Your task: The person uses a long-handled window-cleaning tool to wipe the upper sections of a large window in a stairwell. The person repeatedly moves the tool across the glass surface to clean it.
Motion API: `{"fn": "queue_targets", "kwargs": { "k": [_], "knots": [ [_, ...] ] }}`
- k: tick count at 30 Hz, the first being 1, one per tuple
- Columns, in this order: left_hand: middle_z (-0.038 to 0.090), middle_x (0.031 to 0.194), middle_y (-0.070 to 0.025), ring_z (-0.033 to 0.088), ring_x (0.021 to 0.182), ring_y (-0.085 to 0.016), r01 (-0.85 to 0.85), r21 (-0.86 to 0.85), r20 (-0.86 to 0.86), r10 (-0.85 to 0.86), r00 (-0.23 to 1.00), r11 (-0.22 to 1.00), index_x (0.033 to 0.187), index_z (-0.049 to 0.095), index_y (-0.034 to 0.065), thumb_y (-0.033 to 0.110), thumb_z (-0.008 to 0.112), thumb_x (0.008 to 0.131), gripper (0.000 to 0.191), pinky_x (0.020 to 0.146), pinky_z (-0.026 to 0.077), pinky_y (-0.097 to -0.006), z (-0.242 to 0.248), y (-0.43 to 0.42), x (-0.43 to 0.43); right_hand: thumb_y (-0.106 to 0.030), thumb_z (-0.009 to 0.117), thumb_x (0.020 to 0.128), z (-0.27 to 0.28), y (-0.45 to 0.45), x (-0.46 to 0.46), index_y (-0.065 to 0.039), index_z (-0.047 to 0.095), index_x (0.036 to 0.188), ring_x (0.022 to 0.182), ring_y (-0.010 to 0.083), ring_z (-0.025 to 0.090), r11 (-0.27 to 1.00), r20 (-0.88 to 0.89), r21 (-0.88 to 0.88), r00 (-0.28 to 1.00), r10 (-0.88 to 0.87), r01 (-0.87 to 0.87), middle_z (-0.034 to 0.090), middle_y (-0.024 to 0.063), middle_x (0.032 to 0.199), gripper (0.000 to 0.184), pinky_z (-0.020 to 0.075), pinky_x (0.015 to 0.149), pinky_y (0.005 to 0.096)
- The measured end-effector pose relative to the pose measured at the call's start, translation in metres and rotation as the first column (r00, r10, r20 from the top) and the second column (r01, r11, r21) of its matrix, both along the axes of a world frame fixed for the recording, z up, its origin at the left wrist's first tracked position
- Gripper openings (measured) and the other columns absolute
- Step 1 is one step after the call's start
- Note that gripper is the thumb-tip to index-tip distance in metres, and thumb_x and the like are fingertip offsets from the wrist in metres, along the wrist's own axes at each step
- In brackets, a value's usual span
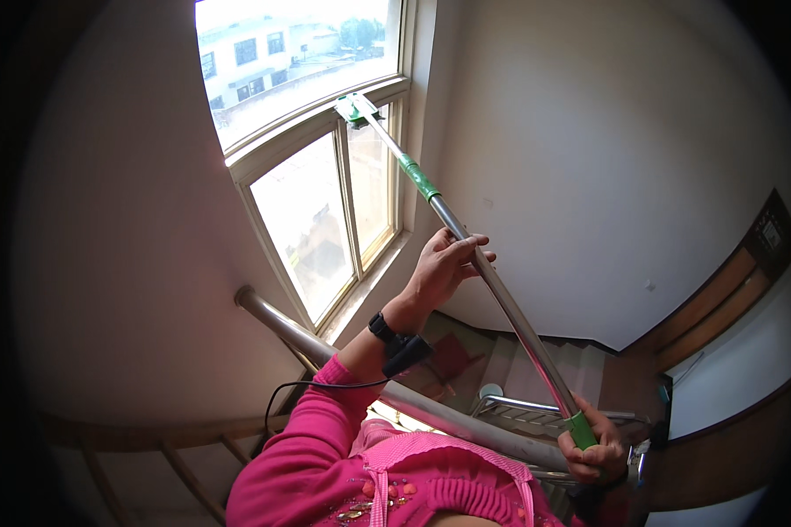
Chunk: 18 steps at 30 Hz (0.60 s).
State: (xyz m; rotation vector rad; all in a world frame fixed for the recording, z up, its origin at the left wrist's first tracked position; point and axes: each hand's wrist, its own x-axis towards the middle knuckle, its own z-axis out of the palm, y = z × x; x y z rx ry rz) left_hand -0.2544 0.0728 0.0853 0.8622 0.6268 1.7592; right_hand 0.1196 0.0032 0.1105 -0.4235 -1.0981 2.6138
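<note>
A telescopic metal pole [514,313] with green plastic grips runs diagonally across the view. My right hand [596,438] is closed round its green end grip at the lower right. Farther up, my left hand [449,260] holds the metal shaft, thumb on the near side and some fingers extended past it. At the pole's far end, a green cleaning head [356,109] lies against the window frame [316,118], at the crossbar between the large upper pane and the smaller lower panes. Whether the head touches the glass, I cannot tell.
A metal handrail [435,412] crosses in front of my body. Below it are stairs [534,369], a lower railing [554,408], a reddish stool-like object [451,356] and a pale round container [491,393]. White walls flank the window; a wooden door frame [712,313] stands at the right.
</note>
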Motion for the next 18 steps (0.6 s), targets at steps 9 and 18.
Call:
{"fn": "queue_targets", "kwargs": {
  "k": [9,18],
  "knots": [
    [0.061,0.104,-0.0132,0.065,0.095,-0.025,-0.024,0.020,-0.020,0.025,0.999,1.000,0.107,0.044,0.0042,0.012,0.053,0.095,0.017,0.072,0.057,-0.0304,0.004,-0.020,0.012,0.006,0.058,0.078,-0.015,0.017,0.032,-0.015,0.006,0.150,0.047,0.0115,0.042,0.995,-0.068,-0.074,0.995,0.069,-0.074,0.048,0.0148,0.081,0.092,0.0367,0.042,0.0223],
    [0.062,0.101,-0.0113,0.065,0.094,-0.025,0.054,-0.057,-0.018,-0.055,0.998,0.997,0.108,0.047,0.0047,0.015,0.053,0.096,0.017,0.074,0.057,-0.0318,-0.015,-0.030,0.013,0.007,0.056,0.081,-0.005,0.044,0.048,-0.013,0.002,0.150,0.056,0.0122,0.046,0.981,0.112,0.034,0.976,0.186,-0.191,0.050,0.0140,0.085,0.090,0.0400,0.050,0.0222]
  ]
}}
